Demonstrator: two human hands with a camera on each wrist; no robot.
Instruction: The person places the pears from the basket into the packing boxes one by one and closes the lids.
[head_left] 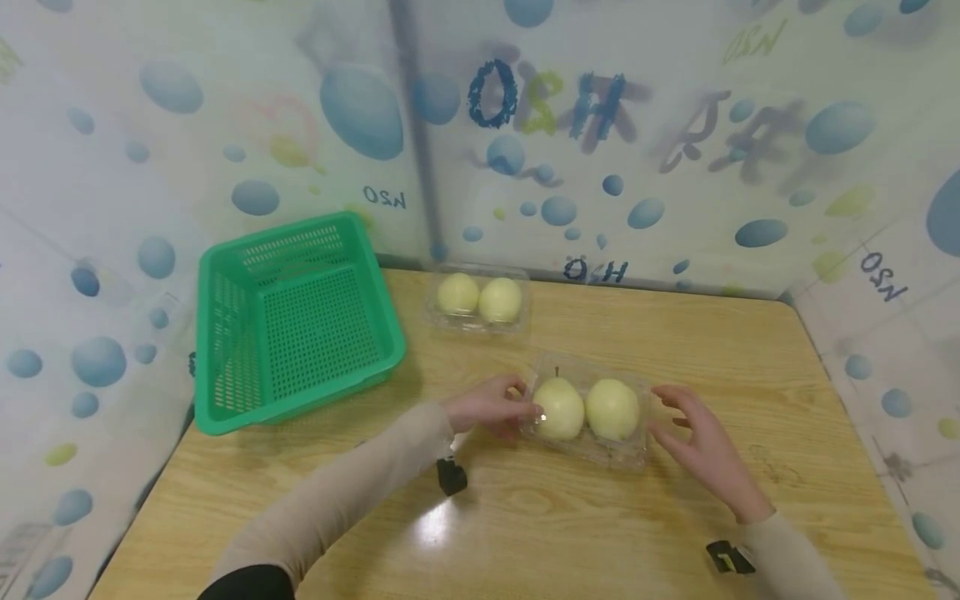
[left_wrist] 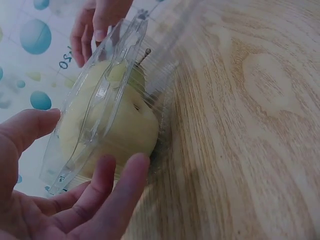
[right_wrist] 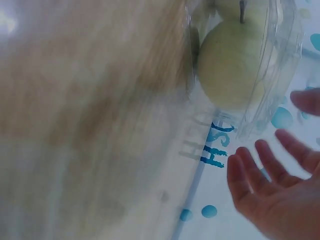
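A clear plastic clamshell box (head_left: 588, 446) with two pale yellow-green pears (head_left: 558, 408) sits on the wooden table before me. My left hand (head_left: 491, 406) is at the box's left end. In the left wrist view its thumb (left_wrist: 37, 125) reaches the lid edge, and the other fingers (left_wrist: 132, 175) extend loosely beside the box's end. On the opposite side my right hand (head_left: 697, 446) has its fingers spread, a small gap away from the plastic. The right wrist view also has this hand (right_wrist: 280, 190) below the box, holding nothing.
A green perforated basket (head_left: 300, 408) stands on the table's left side. Another clear box (head_left: 480, 325) with two pears lies at the back, beside the basket. Patterned curtains (head_left: 660, 167) enclose the table at the back and sides.
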